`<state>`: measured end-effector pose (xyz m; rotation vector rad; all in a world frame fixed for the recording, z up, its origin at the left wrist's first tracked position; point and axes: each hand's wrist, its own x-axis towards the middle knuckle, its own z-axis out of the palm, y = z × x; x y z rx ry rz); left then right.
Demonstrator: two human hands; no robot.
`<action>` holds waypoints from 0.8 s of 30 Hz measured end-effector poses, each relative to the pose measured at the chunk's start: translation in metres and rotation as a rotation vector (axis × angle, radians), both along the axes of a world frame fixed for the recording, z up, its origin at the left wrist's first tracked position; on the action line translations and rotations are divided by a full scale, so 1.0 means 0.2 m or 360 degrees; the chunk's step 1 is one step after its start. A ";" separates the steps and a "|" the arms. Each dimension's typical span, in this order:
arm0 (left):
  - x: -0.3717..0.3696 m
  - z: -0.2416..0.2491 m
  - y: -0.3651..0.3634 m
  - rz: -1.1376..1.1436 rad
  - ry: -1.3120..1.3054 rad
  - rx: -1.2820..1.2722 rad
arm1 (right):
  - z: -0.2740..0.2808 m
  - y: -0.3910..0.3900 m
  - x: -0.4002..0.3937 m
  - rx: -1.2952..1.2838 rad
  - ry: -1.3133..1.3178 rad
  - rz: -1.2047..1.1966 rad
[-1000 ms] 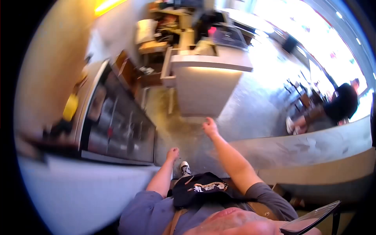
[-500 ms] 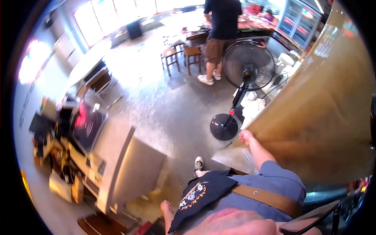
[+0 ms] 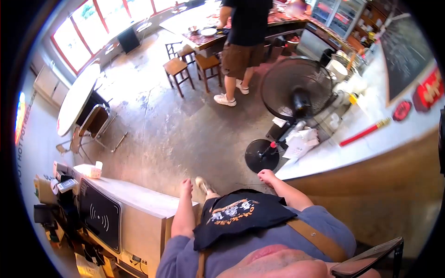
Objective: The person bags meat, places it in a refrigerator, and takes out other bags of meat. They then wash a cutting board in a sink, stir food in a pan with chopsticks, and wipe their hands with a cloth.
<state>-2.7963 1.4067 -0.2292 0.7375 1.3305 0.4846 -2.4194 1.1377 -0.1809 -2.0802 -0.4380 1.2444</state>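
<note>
My left hand (image 3: 186,186) hangs beside the pale counter (image 3: 134,197), its fingers curled in and nothing visible in them. In front of my black printed apron (image 3: 245,208), my right hand (image 3: 266,177) is also loosely closed, with no object showing. It is nearest to the round black base (image 3: 262,156) of a standing fan (image 3: 299,90) and the edge of a white wall (image 3: 352,143).
Ahead, a person in a black shirt (image 3: 245,28) stands at a long table (image 3: 204,39), near wooden stools (image 3: 176,67). A white oval table (image 3: 79,99) and folding chair (image 3: 95,123) stand left. A chalkboard (image 3: 408,53) is on the right.
My view has moved forward past the brownish translucent curtain that filled the right side. My right hand has come away from its edge, and my left hand has swung up and forward.
</note>
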 end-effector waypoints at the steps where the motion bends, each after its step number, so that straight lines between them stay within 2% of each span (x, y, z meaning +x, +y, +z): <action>1: 0.02 0.01 0.07 0.0047 0.0017 -0.0019 | -0.09 0.03 0.03 -0.0027 -0.0032 -0.0022; 2: 0.06 0.04 0.14 0.0034 0.0218 -0.0002 | -0.09 0.07 0.06 -0.0130 0.0018 -0.0040; 3: 0.09 0.06 0.24 0.0011 0.0413 0.0018 | -0.26 0.06 0.10 -0.0085 -0.0047 -0.0067; 4: 0.08 0.04 0.34 0.0033 0.0419 0.0020 | -0.26 0.08 0.12 -0.0153 0.0033 -0.0168; 5: 0.03 -0.02 0.41 -0.0035 0.0475 -0.0069 | -0.42 0.04 0.17 -0.0149 0.0319 -0.0370; 6: -0.05 -0.10 0.47 -0.0119 0.0540 -0.0161 | -0.21 0.07 0.12 -0.0382 0.0281 -0.0343; 7: -0.13 -0.15 0.53 -0.0058 0.0477 -0.0243 | -0.18 0.08 0.08 -0.0364 0.0235 -0.0547; 8: -0.22 -0.18 0.55 0.0009 0.0406 -0.0336 | -0.14 0.11 0.06 -0.0591 0.0016 -0.0523; 9: -0.27 -0.19 0.58 0.0008 0.0397 -0.0348 | -0.32 0.09 0.07 -0.0618 0.0132 -0.0781; 13: -0.56 -0.22 0.87 -0.0808 0.0814 -0.0166 | -0.02 0.42 0.07 -0.0475 0.0291 -0.0753; 16: -0.67 -0.21 1.16 -0.1248 0.1065 -0.0091 | 0.15 0.79 0.08 -0.0486 0.0437 -0.0986; 18: -0.52 -0.25 1.42 -0.1081 0.1400 -0.0554 | 0.18 0.96 0.12 -0.0373 0.0252 -0.0947; 20: -0.31 -0.25 1.60 -0.0348 0.0974 -0.0321 | 0.17 1.06 0.17 -0.0457 0.0231 -0.0819; 21: -0.17 -0.20 1.71 -0.0196 0.0709 -0.0403 | 0.16 1.12 0.21 -0.0451 0.0289 -0.0794; 22: 0.01 -0.05 1.84 -0.0039 0.0440 -0.0461 | 0.13 1.19 0.25 -0.0430 0.0349 -0.0764; 24: 0.39 0.15 1.99 0.0175 0.0248 -0.0197 | 0.09 1.27 0.37 -0.0534 0.0300 -0.0692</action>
